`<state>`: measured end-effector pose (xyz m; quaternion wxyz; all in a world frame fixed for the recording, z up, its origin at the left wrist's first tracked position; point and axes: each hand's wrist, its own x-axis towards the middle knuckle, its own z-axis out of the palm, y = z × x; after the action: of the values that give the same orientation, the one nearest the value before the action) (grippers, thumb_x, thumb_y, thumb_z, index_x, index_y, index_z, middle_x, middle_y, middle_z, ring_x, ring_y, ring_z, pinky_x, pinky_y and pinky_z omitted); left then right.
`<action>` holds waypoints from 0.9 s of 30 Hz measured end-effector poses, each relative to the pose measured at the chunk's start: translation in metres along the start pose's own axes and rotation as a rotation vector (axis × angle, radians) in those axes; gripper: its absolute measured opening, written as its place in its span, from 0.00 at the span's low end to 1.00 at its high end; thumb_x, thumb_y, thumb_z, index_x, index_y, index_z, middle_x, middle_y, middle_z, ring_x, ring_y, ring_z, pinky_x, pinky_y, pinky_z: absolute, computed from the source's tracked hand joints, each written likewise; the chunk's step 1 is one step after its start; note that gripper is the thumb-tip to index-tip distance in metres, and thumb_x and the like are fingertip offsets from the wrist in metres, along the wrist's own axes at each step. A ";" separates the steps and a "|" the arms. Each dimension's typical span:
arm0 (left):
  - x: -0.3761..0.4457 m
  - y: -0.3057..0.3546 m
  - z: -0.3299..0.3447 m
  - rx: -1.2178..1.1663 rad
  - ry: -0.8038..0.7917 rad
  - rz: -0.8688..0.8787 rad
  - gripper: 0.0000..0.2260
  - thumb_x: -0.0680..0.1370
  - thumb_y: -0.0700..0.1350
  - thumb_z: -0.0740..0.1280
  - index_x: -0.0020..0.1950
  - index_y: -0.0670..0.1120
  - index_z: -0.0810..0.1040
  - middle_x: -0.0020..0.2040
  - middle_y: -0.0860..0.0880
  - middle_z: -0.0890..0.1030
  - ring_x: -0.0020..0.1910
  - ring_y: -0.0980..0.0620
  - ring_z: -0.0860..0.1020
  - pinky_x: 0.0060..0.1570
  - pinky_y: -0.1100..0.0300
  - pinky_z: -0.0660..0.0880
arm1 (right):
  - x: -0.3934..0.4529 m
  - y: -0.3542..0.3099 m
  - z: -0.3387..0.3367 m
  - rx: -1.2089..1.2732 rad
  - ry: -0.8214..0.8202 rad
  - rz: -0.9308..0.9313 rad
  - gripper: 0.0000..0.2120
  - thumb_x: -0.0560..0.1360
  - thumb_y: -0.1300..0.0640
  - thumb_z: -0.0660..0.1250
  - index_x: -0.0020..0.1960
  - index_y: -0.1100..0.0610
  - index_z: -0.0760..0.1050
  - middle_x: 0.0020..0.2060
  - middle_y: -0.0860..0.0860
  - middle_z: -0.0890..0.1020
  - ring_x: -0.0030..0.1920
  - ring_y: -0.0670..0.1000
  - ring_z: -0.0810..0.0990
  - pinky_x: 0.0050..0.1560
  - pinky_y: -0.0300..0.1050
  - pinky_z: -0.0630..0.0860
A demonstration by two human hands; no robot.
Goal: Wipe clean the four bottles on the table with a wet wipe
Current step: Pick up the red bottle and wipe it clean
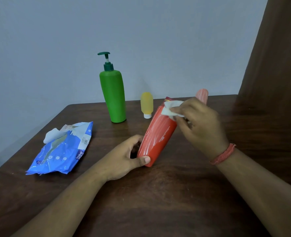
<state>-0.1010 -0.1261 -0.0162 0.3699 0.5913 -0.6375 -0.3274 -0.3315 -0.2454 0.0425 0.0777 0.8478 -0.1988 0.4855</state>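
Observation:
My left hand (127, 159) grips the base of a red bottle (156, 137), which leans tilted above the table with its top pointing away. My right hand (201, 124) pinches a white wet wipe (171, 109) and presses it on the bottle's upper part. Wet streaks show on the red side. A tall green pump bottle (115, 93) stands upright at the back. To its right a small yellow bottle (146, 104) stands on its white cap. A pink bottle (202, 94) is mostly hidden behind my right hand.
A blue wet wipe pack (62, 151) lies open on the left of the dark wooden table (158, 202), with a wipe sticking out. A grey wall is right behind the table. A brown curtain (274, 65) hangs at the right.

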 end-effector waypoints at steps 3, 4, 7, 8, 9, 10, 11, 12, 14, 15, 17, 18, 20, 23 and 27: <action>0.000 0.000 0.000 0.007 0.006 0.003 0.26 0.73 0.59 0.74 0.69 0.57 0.72 0.65 0.56 0.79 0.67 0.55 0.76 0.69 0.50 0.73 | 0.001 0.001 -0.003 -0.031 0.003 -0.005 0.09 0.78 0.57 0.68 0.56 0.59 0.82 0.49 0.54 0.82 0.46 0.52 0.81 0.43 0.50 0.81; 0.001 0.000 0.000 0.021 0.001 0.001 0.26 0.72 0.59 0.74 0.69 0.59 0.72 0.65 0.57 0.78 0.67 0.56 0.76 0.69 0.51 0.73 | 0.003 0.002 -0.005 -0.007 0.057 0.049 0.09 0.78 0.58 0.68 0.56 0.60 0.82 0.48 0.54 0.82 0.46 0.52 0.81 0.43 0.49 0.81; 0.001 0.001 0.001 0.039 -0.004 -0.003 0.27 0.73 0.60 0.73 0.70 0.60 0.71 0.66 0.58 0.77 0.68 0.56 0.75 0.69 0.50 0.72 | 0.002 0.000 -0.004 -0.052 0.034 0.010 0.09 0.78 0.59 0.69 0.56 0.60 0.82 0.48 0.55 0.81 0.44 0.53 0.81 0.42 0.49 0.81; 0.001 0.000 0.001 0.036 0.003 -0.001 0.27 0.73 0.60 0.73 0.70 0.59 0.70 0.66 0.57 0.77 0.68 0.56 0.75 0.69 0.50 0.72 | 0.002 -0.002 -0.004 -0.085 -0.017 -0.049 0.09 0.78 0.58 0.68 0.56 0.60 0.82 0.48 0.54 0.81 0.43 0.54 0.81 0.40 0.50 0.81; 0.001 0.000 0.002 0.039 0.007 -0.003 0.28 0.73 0.60 0.73 0.70 0.59 0.70 0.67 0.57 0.77 0.68 0.55 0.75 0.69 0.50 0.72 | 0.002 -0.002 -0.005 -0.106 -0.040 -0.074 0.10 0.78 0.58 0.67 0.56 0.60 0.82 0.47 0.54 0.81 0.42 0.54 0.81 0.39 0.51 0.81; 0.001 0.000 0.002 0.049 0.007 -0.008 0.28 0.73 0.61 0.73 0.70 0.59 0.70 0.67 0.57 0.77 0.68 0.55 0.75 0.69 0.50 0.73 | 0.003 -0.001 -0.006 -0.113 -0.030 -0.049 0.10 0.79 0.57 0.66 0.56 0.60 0.83 0.47 0.54 0.81 0.42 0.54 0.81 0.38 0.52 0.81; 0.001 0.001 0.001 0.062 0.002 -0.011 0.28 0.72 0.61 0.73 0.70 0.60 0.70 0.67 0.58 0.77 0.68 0.56 0.75 0.69 0.50 0.73 | 0.005 0.001 -0.008 -0.108 0.002 0.004 0.10 0.79 0.57 0.67 0.57 0.59 0.82 0.47 0.54 0.81 0.42 0.54 0.81 0.38 0.52 0.81; 0.002 0.002 0.001 0.073 -0.001 -0.013 0.27 0.73 0.61 0.73 0.70 0.60 0.70 0.66 0.58 0.77 0.67 0.57 0.75 0.69 0.51 0.73 | 0.005 0.001 -0.008 -0.096 0.026 0.044 0.11 0.78 0.58 0.68 0.58 0.59 0.82 0.47 0.54 0.81 0.42 0.54 0.81 0.38 0.52 0.81; 0.001 0.003 0.002 0.083 0.002 -0.015 0.27 0.74 0.59 0.73 0.70 0.59 0.69 0.67 0.57 0.77 0.67 0.57 0.75 0.69 0.51 0.73 | 0.004 -0.003 -0.006 -0.099 -0.018 0.011 0.11 0.77 0.60 0.69 0.59 0.60 0.82 0.47 0.54 0.80 0.42 0.54 0.81 0.38 0.53 0.81; 0.000 0.004 0.002 0.085 0.008 -0.017 0.27 0.74 0.59 0.73 0.71 0.59 0.69 0.67 0.57 0.76 0.67 0.56 0.75 0.69 0.51 0.73 | 0.002 -0.006 -0.004 -0.123 -0.057 -0.046 0.11 0.77 0.60 0.69 0.58 0.60 0.82 0.47 0.55 0.80 0.41 0.55 0.81 0.37 0.52 0.81; 0.000 0.006 0.003 0.097 0.017 -0.014 0.27 0.74 0.58 0.72 0.71 0.58 0.69 0.67 0.57 0.77 0.67 0.56 0.75 0.68 0.51 0.74 | 0.003 -0.006 -0.006 -0.155 -0.059 -0.069 0.10 0.77 0.59 0.69 0.57 0.60 0.82 0.46 0.55 0.80 0.40 0.55 0.80 0.36 0.52 0.81; 0.000 0.007 0.003 0.106 0.019 -0.009 0.26 0.74 0.58 0.72 0.70 0.58 0.70 0.66 0.57 0.77 0.66 0.57 0.75 0.67 0.51 0.74 | 0.005 -0.004 -0.008 -0.152 -0.023 -0.017 0.10 0.77 0.59 0.69 0.57 0.60 0.82 0.46 0.55 0.80 0.39 0.55 0.79 0.36 0.52 0.80; -0.001 0.009 0.003 0.119 0.023 0.002 0.24 0.75 0.56 0.72 0.69 0.59 0.70 0.65 0.58 0.78 0.65 0.57 0.76 0.66 0.52 0.75 | 0.006 -0.003 -0.009 -0.135 0.021 0.049 0.10 0.77 0.61 0.69 0.57 0.60 0.82 0.45 0.55 0.80 0.38 0.55 0.79 0.36 0.52 0.80; -0.003 0.011 0.004 0.119 0.038 0.010 0.23 0.75 0.56 0.72 0.68 0.58 0.71 0.63 0.57 0.78 0.64 0.57 0.77 0.65 0.52 0.75 | 0.004 -0.013 -0.004 -0.200 -0.098 -0.067 0.14 0.74 0.62 0.72 0.59 0.61 0.81 0.46 0.57 0.79 0.40 0.57 0.79 0.38 0.51 0.80; -0.001 0.013 0.006 0.177 0.044 0.023 0.24 0.75 0.57 0.71 0.69 0.59 0.70 0.64 0.58 0.77 0.64 0.57 0.76 0.65 0.51 0.75 | 0.014 -0.010 -0.009 -0.252 -0.003 0.039 0.10 0.72 0.63 0.73 0.53 0.62 0.82 0.42 0.57 0.78 0.37 0.56 0.76 0.38 0.50 0.76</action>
<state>-0.1127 -0.1240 -0.0077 0.3339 0.6212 -0.6625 -0.2525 -0.3283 -0.2373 0.0596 0.1740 0.8280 -0.2746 0.4569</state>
